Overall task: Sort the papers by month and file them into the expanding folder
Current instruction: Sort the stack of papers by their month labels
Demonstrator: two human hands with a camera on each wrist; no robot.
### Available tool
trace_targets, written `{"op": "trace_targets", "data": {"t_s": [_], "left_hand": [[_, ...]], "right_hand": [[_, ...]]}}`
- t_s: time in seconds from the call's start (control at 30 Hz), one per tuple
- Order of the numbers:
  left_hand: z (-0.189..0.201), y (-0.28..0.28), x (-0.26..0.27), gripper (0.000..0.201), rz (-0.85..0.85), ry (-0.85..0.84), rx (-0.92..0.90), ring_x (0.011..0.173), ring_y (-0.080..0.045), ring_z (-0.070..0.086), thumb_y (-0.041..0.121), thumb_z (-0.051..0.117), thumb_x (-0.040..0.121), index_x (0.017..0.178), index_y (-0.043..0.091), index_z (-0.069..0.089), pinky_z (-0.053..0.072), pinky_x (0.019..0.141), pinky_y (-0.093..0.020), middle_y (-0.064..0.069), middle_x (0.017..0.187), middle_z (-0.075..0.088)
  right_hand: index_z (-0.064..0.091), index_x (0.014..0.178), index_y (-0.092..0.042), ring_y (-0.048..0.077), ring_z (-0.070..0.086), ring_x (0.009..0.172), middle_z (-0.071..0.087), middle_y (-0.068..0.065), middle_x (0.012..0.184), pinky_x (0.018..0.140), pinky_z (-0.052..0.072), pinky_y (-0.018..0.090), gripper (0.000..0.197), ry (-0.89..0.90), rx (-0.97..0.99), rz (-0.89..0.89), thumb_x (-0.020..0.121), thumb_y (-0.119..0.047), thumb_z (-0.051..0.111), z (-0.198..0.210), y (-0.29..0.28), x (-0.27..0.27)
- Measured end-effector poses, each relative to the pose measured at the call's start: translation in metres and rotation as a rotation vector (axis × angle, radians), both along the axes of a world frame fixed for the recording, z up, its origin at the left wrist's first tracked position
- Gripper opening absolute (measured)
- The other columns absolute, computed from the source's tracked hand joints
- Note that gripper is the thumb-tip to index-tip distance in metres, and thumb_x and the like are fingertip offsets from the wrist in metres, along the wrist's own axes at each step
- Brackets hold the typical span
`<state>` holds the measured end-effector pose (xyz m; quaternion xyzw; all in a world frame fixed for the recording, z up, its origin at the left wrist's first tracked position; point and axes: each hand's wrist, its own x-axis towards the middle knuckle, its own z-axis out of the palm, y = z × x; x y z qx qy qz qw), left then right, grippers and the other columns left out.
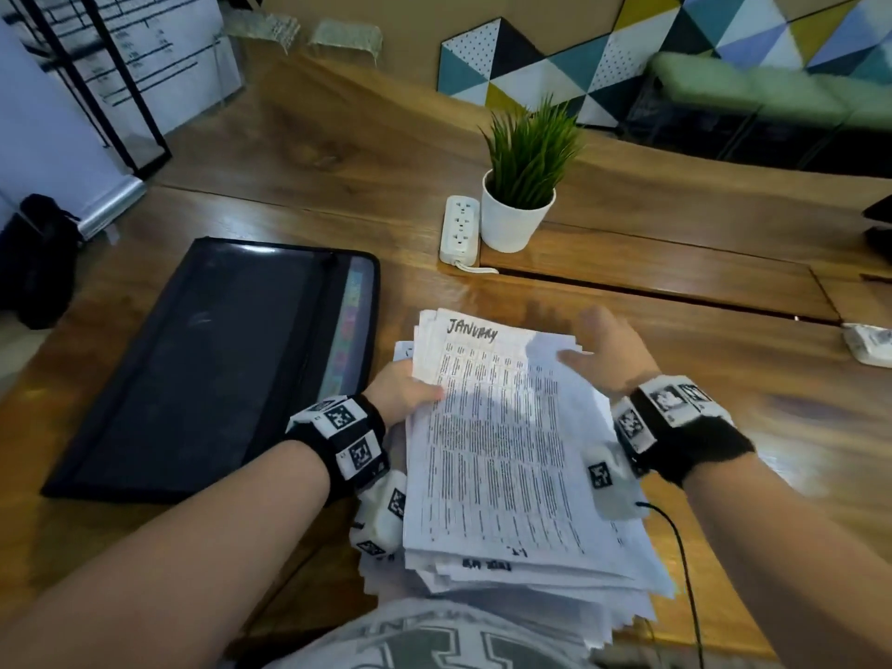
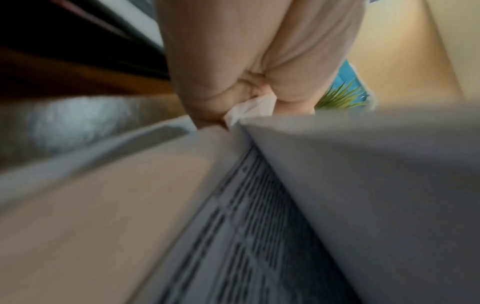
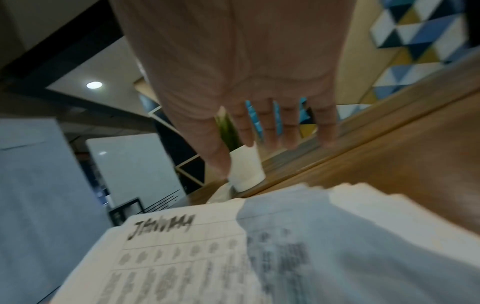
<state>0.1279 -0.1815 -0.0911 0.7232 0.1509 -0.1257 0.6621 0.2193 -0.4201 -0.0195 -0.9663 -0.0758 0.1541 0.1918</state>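
Papers (image 1: 497, 456): a thick, uneven stack of printed sheets is held above the near edge of the wooden table (image 1: 299, 152); the top sheet is headed "JANUARY" in handwriting
Left hand (image 1: 403, 391): the stack's left edge is gripped, thumb on top; in the left wrist view the fingers (image 2: 207, 86) are seen curled around the sheets
Right hand (image 1: 610, 352): fingers are held straight and spread at the stack's far right corner; nothing is grasped; the thumb is seen over the top sheet
Expanding folder (image 1: 212, 364): laid flat and closed on the table, left of the papers; coloured tabs are visible along its right edge
Far side: a potted plant (image 1: 523, 185) is stood just beside a white power strip (image 1: 460, 229)
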Motion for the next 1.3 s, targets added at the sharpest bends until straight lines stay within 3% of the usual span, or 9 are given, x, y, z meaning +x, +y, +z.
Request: {"op": "trace_targets", "data": {"t_s": [0.1,0.37,0.5,0.63,0.73,0.87,1.03,1.17,1.3], "left_hand": [[0.006,0.007,0.001,0.039,-0.134,0.035,0.078,0.121,-0.025,0.054,-0.001,0.059,0.088,0.127,0.000,0.056,0.040,0.106,-0.036,-0.013,0.129,0.058],[0.030,0.005,-0.015,0.043,-0.331,0.208,0.003,0.111,-0.008,0.052,0.003,0.054,0.092,0.134,0.014,0.048,0.043,0.086,-0.013,0.006,0.125,0.055],[0.025,0.004,-0.012,0.046,-0.230,0.249,-0.002,0.123,-0.018,0.050,0.002,0.052,0.093,0.138,0.006,0.043,0.036,0.108,-0.033,-0.004,0.136,0.052],[0.013,0.012,-0.008,0.047,-0.013,0.277,0.011,0.121,-0.028,0.053,0.003,0.058,0.089,0.134,0.001,0.047,0.038,0.108,-0.046,-0.012,0.134,0.054],[0.014,0.012,-0.011,0.040,0.102,0.305,-0.021,0.114,-0.030,0.057,0.001,0.059,0.088,0.128,0.000,0.051,0.042,0.103,-0.043,-0.012,0.126,0.058],[0.020,0.007,-0.019,0.034,0.071,0.230,0.308,0.108,-0.023,0.059,0.012,0.063,0.088,0.121,0.005,0.057,0.044,0.086,-0.029,-0.007,0.116,0.062],[0.021,-0.004,-0.024,0.002,0.110,0.191,0.310,0.089,-0.019,0.055,0.017,0.057,0.091,0.090,0.017,0.057,0.046,0.076,-0.028,-0.003,0.099,0.060],[0.023,-0.012,-0.021,0.013,0.163,0.228,0.165,0.094,-0.019,0.049,0.014,0.056,0.093,0.106,0.015,0.055,0.038,0.082,-0.028,-0.004,0.102,0.056],[0.019,-0.015,-0.024,0.028,0.159,0.271,0.096,0.101,-0.016,0.052,0.012,0.058,0.093,0.120,0.006,0.057,0.038,0.087,-0.026,0.000,0.114,0.058]], "right_hand": [[0.029,0.141,-0.014,0.035,0.049,0.117,0.044,0.016,0.133,0.093,0.046,0.045,0.101,0.232,-0.229,-0.187,0.063,-0.063,0.070,-0.013,-0.038,-0.028],[0.003,0.147,-0.006,0.034,0.038,0.127,0.028,0.017,0.145,0.100,0.039,0.041,0.119,0.405,-0.202,-0.197,0.065,-0.051,0.078,-0.043,-0.032,-0.080],[0.004,0.146,-0.008,0.037,0.040,0.124,0.029,0.019,0.141,0.101,0.042,0.046,0.109,0.328,-0.141,-0.216,0.071,-0.036,0.078,-0.046,-0.008,-0.056],[0.019,0.142,-0.005,0.035,0.044,0.122,0.038,0.020,0.137,0.100,0.042,0.042,0.084,0.269,-0.058,-0.184,0.079,-0.024,0.072,-0.034,0.005,-0.040],[0.037,0.132,-0.003,0.029,0.053,0.111,0.052,0.016,0.125,0.094,0.046,0.035,0.066,0.312,-0.138,-0.152,0.083,-0.036,0.066,-0.035,0.006,-0.044],[0.029,0.137,-0.001,0.031,0.051,0.110,0.046,0.018,0.128,0.092,0.047,0.038,0.084,0.380,-0.207,-0.280,0.078,-0.045,0.069,-0.041,-0.004,-0.063],[0.026,0.135,0.001,0.032,0.049,0.114,0.045,0.018,0.128,0.091,0.045,0.036,0.078,0.370,-0.221,-0.347,0.081,-0.039,0.067,-0.044,-0.004,-0.076],[0.050,0.117,0.006,0.028,0.061,0.086,0.061,0.015,0.099,0.062,0.049,0.027,0.062,0.433,-0.099,-0.389,0.077,-0.035,0.072,-0.051,-0.004,-0.067],[0.049,0.117,0.001,0.031,0.061,0.096,0.060,0.017,0.109,0.087,0.052,0.039,0.061,0.389,-0.127,-0.411,0.075,-0.036,0.072,-0.052,0.002,-0.063]]}}
